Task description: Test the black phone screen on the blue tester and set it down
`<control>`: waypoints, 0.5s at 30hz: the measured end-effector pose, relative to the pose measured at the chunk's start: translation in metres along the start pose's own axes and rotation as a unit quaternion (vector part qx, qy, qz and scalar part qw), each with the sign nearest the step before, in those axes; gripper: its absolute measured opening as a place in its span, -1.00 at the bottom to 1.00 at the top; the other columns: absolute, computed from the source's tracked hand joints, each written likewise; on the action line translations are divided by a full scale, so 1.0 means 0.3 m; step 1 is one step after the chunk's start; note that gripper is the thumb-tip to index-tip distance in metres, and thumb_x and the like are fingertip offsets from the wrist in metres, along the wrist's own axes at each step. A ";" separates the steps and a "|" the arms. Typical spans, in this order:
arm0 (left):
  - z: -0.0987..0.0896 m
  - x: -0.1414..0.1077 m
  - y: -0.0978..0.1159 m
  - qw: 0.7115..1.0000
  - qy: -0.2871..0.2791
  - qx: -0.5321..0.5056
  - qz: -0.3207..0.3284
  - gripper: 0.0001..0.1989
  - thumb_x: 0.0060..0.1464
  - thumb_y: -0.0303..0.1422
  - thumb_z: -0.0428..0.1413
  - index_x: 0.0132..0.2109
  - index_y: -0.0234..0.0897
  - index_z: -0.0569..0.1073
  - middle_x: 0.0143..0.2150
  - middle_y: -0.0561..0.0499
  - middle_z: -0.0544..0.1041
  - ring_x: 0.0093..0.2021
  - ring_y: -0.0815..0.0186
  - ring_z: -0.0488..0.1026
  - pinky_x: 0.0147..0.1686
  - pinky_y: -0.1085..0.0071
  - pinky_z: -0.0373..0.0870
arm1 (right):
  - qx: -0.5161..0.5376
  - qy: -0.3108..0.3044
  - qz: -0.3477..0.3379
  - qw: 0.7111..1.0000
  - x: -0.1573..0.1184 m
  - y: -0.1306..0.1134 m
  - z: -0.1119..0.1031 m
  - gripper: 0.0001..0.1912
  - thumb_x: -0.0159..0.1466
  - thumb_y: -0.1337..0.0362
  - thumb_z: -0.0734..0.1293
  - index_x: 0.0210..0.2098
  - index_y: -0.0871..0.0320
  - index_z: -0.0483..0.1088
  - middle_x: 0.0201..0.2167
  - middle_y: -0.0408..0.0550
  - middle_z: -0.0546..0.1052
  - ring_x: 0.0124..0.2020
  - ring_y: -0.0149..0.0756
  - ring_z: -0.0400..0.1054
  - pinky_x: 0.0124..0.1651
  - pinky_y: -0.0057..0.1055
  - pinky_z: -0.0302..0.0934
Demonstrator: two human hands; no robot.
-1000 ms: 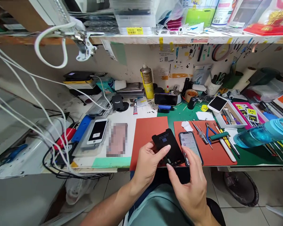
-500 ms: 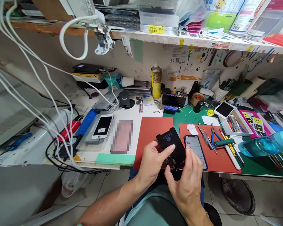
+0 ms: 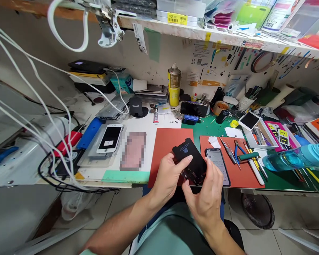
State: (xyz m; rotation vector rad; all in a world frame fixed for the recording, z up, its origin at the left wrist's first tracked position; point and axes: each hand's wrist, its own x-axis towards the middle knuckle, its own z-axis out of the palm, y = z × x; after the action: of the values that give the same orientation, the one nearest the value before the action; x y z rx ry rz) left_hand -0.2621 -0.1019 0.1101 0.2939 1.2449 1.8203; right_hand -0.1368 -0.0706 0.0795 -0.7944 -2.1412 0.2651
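Observation:
A black phone screen panel, with a small printed code near its upper end, is tilted above the front edge of an orange-red mat. My left hand pinches its left side, thumb on top. At the panel's lower right, my right hand grips the edge between thumb and fingers. Small parts show along the panel's lower end, too small to make out. Just right of it, a lit phone lies on a second orange-red mat.
Pliers, blue-handled cutters and a green-handled tool lie to the right, beside a blue bottle. A white phone is at the left, near white cables. A shelf edge crosses overhead.
The whole view has shifted, so the bench appears slightly further left and higher. Both hands still hold the panel, which is turned slightly, showing more of the small parts at its lower end.

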 end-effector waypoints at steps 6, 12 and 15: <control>-0.006 0.005 -0.006 1.000 0.005 0.010 0.012 -0.67 0.07 -0.26 0.41 -0.05 -0.31 0.62 -0.12 -0.09 0.70 -0.16 0.18 0.63 -0.09 0.28 0.60 | 0.017 -0.008 0.030 0.999 0.013 -0.002 0.001 -0.14 0.38 0.21 0.37 0.53 0.15 -0.10 0.27 0.32 0.36 0.25 0.15 0.29 0.21 0.21 0.31; 0.002 -0.001 0.002 1.000 0.001 0.007 0.002 -0.64 0.05 -0.24 0.42 -0.04 -0.28 0.61 -0.09 -0.08 0.70 -0.13 0.17 0.63 -0.09 0.31 0.56 | 0.071 -0.012 0.082 0.994 0.022 -0.005 0.001 -0.15 0.33 0.19 0.42 0.49 0.13 0.01 0.22 0.28 0.41 0.21 0.12 0.34 0.19 0.20 0.36; -0.004 -0.015 0.024 0.999 -0.032 -0.004 -0.001 -0.60 0.17 -0.10 0.32 0.04 -0.24 0.60 -0.02 -0.10 0.69 -0.06 0.16 0.62 -0.03 0.30 0.53 | 0.151 -0.040 0.174 0.972 0.030 0.007 -0.011 -0.16 0.29 0.16 0.45 0.46 0.09 0.08 0.20 0.21 0.45 0.21 0.05 0.38 0.22 0.11 0.37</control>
State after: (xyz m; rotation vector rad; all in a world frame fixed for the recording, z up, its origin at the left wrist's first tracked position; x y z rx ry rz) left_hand -0.2640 -0.1067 0.1169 0.3446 1.1933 1.8001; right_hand -0.1376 -0.0636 0.0863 -0.9862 -1.9587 0.7983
